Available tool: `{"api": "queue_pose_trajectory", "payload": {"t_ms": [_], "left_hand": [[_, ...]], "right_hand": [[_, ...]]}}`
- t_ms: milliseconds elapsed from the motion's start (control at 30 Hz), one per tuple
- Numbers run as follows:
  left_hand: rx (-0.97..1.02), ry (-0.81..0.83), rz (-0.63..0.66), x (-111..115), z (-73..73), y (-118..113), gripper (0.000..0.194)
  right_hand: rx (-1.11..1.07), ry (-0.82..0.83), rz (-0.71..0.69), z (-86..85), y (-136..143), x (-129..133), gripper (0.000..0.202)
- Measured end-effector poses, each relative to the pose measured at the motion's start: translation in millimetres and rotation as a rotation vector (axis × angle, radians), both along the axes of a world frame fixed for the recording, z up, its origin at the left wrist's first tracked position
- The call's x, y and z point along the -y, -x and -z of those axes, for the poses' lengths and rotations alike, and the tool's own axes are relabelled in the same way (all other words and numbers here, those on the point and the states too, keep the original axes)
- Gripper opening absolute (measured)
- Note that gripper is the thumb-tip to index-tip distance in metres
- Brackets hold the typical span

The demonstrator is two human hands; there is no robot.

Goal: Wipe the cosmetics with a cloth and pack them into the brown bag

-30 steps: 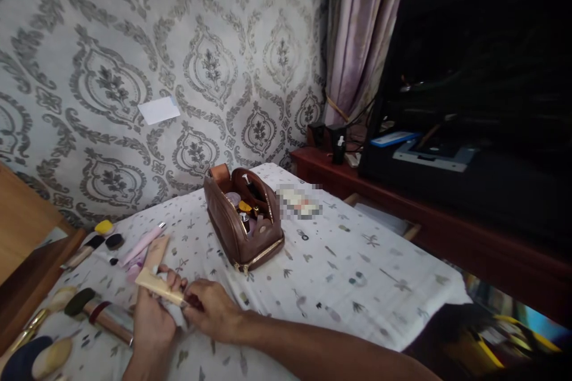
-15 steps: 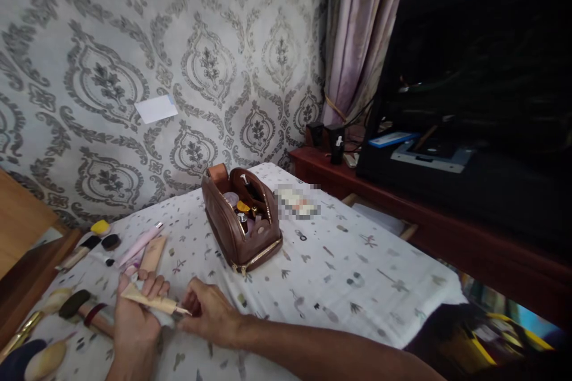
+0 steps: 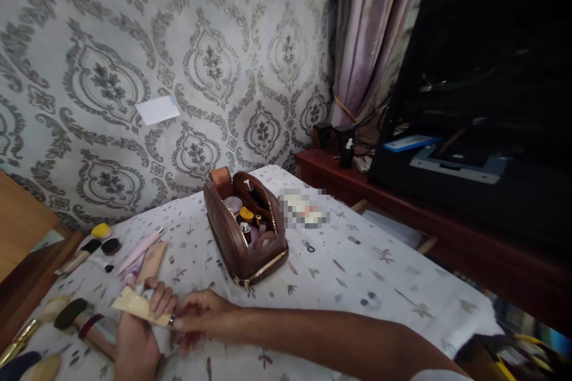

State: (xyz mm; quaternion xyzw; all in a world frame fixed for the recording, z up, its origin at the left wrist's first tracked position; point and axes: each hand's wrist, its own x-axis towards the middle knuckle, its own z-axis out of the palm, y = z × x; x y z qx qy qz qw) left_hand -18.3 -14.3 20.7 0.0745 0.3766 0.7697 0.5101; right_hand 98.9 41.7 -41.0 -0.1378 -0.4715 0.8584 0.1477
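Observation:
My left hand [image 3: 137, 342] is closed around a cream-coloured cosmetic tube [image 3: 134, 303], held at a slant above the patterned cloth [image 3: 322, 303]. Something white, perhaps a tissue, shows beneath that hand. At the tube's narrow end, with its silvery band, my right hand [image 3: 208, 315] pinches with thumb and fingers; they cover the tip. A peach tube [image 3: 152, 262] and a pink tube [image 3: 139, 250] lie just beyond my left hand. Behind my right hand stands an unzipped brown makeup bag [image 3: 223, 244] with several small cosmetics inside.
Makeup brushes [image 3: 96, 333], a gold tube [image 3: 20, 340], a dark round pot [image 3: 111, 246] and a yellow sponge [image 3: 101, 230] lie along the left. A blurred-out item [image 3: 306, 208] lies right of the bag. A large black screen [image 3: 473, 89] stands on a red-brown desk [image 3: 330, 175].
The pointed nozzle that showed at the tube's end is now covered by my right fingers, which have closed in on it. The view has shifted slightly.

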Motion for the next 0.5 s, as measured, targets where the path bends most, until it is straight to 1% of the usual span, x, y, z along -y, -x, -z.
{"api": "queue_pose_trajectory", "payload": {"t_ms": [100, 167, 233, 300, 367, 400, 433, 500], "left_hand": [[0.027, 0.035, -0.019, -3, 0.1, -1, 0.036], [0.029, 0.047, -0.022, -4, -2.7, -2, 0.038], [0.021, 0.088, -0.058, -5, -6.7, -1, 0.037], [0.005, 0.157, -0.139, -5, -10.8, 3, 0.035], [-0.032, 0.196, -0.214, -3, -13.5, 11, 0.031], [-0.061, 0.194, -0.227, -2, -14.1, 14, 0.029], [-0.092, 0.180, -0.224, -1, -14.2, 18, 0.026], [-0.155, 0.154, -0.204, 0, -13.3, 23, 0.021]], "right_hand": [[0.006, -0.031, 0.034, 4.5, 0, 2, 0.081], [0.008, -0.066, 0.043, 5.0, -2, 5, 0.080], [0.007, -0.094, 0.048, 2.8, -5, 8, 0.075], [0.039, -0.136, 0.049, -1.9, -10, 12, 0.062], [0.102, -0.227, 0.045, -7.2, -15, 14, 0.038], [0.137, -0.294, 0.043, -9.3, -18, 14, 0.028], [0.165, -0.369, 0.038, -10.4, -19, 13, 0.024], [0.196, -0.521, 0.026, -8.7, -20, 11, 0.024]]}}
